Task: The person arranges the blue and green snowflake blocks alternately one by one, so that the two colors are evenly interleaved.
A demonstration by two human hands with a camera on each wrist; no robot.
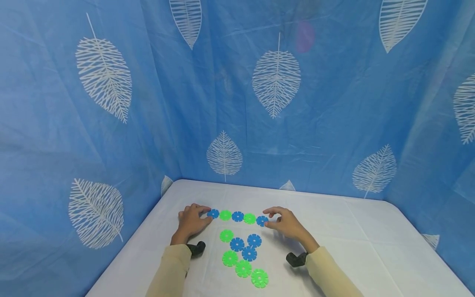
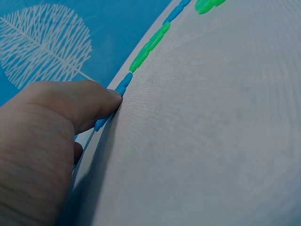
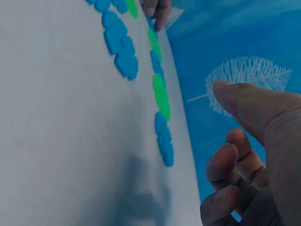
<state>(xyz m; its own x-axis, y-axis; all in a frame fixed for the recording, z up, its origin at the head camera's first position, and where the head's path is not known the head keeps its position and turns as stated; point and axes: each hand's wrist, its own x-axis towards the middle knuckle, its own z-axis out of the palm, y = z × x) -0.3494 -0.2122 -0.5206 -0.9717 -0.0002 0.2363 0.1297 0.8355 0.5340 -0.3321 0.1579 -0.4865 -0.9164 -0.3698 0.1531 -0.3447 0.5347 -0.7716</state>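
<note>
Five-part row on the tabletop: blue and green notched plastic discs alternate, lying flat edge to edge. At its left end, my left hand (image 1: 193,221) pinches a blue notched disc (image 1: 213,213) between thumb and forefinger; the left wrist view has the thumb (image 2: 113,100) against that disc. By the right end, my right hand (image 1: 287,224) hovers beside another blue notched disc (image 1: 262,221). Its fingers are spread apart and hold nothing, and the right wrist view shows a gap between them and the end disc (image 3: 163,139). Between the ends lie green discs (image 1: 225,215) and a blue disc (image 1: 238,216).
Nearer the body lie several loose discs, among them a blue one (image 1: 249,253) and a green one (image 1: 243,268). A white cloth (image 1: 334,231) covers the table. Blue curtains (image 1: 315,156) with white leaf prints enclose its back and sides.
</note>
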